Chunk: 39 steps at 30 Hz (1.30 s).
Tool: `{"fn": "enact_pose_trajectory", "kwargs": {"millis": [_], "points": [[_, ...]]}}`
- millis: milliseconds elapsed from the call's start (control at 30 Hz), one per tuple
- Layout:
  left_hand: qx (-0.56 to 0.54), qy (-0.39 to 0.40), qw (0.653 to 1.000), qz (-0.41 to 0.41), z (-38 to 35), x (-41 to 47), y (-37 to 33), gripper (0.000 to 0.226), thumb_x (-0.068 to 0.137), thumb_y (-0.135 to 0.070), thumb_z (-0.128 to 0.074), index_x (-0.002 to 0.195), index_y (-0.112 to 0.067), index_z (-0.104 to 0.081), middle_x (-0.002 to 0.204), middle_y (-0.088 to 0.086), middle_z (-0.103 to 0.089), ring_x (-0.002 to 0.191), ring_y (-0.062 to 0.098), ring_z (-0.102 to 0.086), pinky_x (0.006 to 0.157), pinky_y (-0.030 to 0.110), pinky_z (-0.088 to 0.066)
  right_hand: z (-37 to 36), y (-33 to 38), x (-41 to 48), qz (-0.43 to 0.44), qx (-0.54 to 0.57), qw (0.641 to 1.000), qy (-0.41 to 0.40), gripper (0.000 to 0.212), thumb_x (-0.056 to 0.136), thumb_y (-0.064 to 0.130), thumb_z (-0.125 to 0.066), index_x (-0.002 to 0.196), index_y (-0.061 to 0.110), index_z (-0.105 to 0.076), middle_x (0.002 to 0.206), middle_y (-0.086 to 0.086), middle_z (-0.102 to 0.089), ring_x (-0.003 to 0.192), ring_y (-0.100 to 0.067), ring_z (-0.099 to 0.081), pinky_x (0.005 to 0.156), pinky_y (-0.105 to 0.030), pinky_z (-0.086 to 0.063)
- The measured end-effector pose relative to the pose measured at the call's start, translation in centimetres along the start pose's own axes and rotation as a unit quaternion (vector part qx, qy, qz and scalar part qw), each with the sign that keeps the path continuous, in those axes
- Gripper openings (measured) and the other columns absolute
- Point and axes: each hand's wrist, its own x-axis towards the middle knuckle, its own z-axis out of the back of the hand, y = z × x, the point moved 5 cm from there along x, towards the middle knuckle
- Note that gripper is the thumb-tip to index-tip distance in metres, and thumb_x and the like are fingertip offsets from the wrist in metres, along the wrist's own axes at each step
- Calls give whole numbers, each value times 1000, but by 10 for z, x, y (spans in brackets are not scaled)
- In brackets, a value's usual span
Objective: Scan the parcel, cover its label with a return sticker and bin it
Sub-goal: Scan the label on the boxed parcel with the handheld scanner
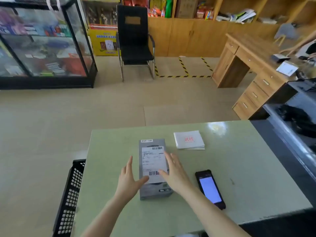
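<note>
A grey parcel box (153, 190) lies lengthwise on the pale green table (239, 168). A white shipping label (153, 159) with two barcodes covers its top. My left hand (128, 178) hovers at the box's left side, fingers spread, thumb over the label's lower edge. My right hand (174, 171) is flat and spread over the box's right edge. Neither hand grips anything. A black handheld scanner (210, 189) with a lit screen lies right of the box. A stack of white return stickers (189, 140) with red print sits at the far right of the box.
A black perforated crate (70, 194) stands on the floor against the table's left edge. A black counter (290, 127) adjoins the table on the right. Beyond are a black chair (135, 41), a glass display case (42, 43) and a wooden desk (253, 65).
</note>
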Motion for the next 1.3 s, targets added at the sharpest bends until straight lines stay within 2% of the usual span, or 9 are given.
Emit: {"fn": "enact_pose_trajectory", "kwargs": {"millis": [167, 300, 433, 567, 633, 733, 933, 1100, 1300], "points": [[-31, 43, 998, 34, -24, 1, 10, 113, 74, -36, -79, 154, -27, 0, 153, 9, -25, 141, 24, -30, 111, 43, -35, -26, -15, -4, -19, 3, 1000, 23, 70, 92, 44, -48, 149, 32, -9, 161, 8, -3, 145, -14, -17, 111, -38, -31], [-71, 35, 995, 57, -36, 3, 14, 113, 76, -30, -80, 154, -17, 1, 157, 7, -29, 141, 23, -34, 111, 44, -36, -40, -24, -4, -26, 12, 999, 32, 73, 94, 40, -48, 151, 24, -7, 160, 15, 9, 142, -12, -24, 103, -33, -38], [-57, 4, 996, 63, -40, 6, 18, 108, 74, -29, -82, 154, -15, -10, 152, 9, -34, 140, 24, -34, 111, 40, -34, -48, -25, -1, 4, 60, 996, 61, 73, 95, 33, -50, 151, 23, -5, 158, 15, 13, 145, -7, -14, 108, -26, -29], [-44, -23, 997, 53, -38, 11, 18, 106, 72, -27, -81, 152, -20, -13, 145, 8, -37, 137, 21, -31, 100, 34, -33, -30, -30, 8, 20, 79, 993, 83, 63, 95, 39, -46, 149, 33, -14, 158, 20, -2, 144, -3, -13, 112, -28, -21], [-40, -23, 998, 54, -39, 16, 15, 109, 70, -26, -82, 152, -26, -10, 142, 8, -36, 135, 23, -32, 98, 35, -34, -15, -47, 8, -4, 65, 996, 56, 58, 95, 46, -41, 148, 37, -18, 159, 17, -11, 144, -7, -17, 114, -33, -22], [-40, -9, 997, 72, -44, 22, 10, 117, 67, -27, -84, 153, -34, -4, 140, 8, -32, 129, 26, -39, 101, 39, -37, 9, -94, -1, -76, 2, 997, -6, 61, 94, 44, -45, 148, 25, -23, 158, 4, -20, 143, -17, -24, 112, -36, -29], [-24, 0, 997, 75, -53, 27, 15, 119, 65, -23, -86, 151, -40, -6, 140, 8, -28, 125, 26, -42, 98, 37, -38, 34, -185, -32, -209, -151, 966, 0, 89, 77, 52, -65, 147, 21, -20, 154, 0, -26, 132, -24, -39, 100, -36, -41], [-15, -9, 997, 77, -54, 30, 18, 119, 64, -25, -87, 151, -41, -8, 140, 8, -28, 121, 24, -43, 91, 33, -37, 35, -205, -41, -250, -125, 959, -39, 102, 64, 54, -76, 144, 19, -23, 139, -2, -41, 123, -26, -44, 89, -39, -48], [-4, -10, 997, 83, -55, 28, 19, 119, 64, -29, -87, 150, -44, -6, 141, 4, -29, 121, 22, -43, 87, 31, -37, 26, -203, -37, -305, -83, 946, -66, 94, 54, 45, -82, 131, 17, -37, 116, -9, -44, 109, -29, -46, 75, -36, -48]]}}
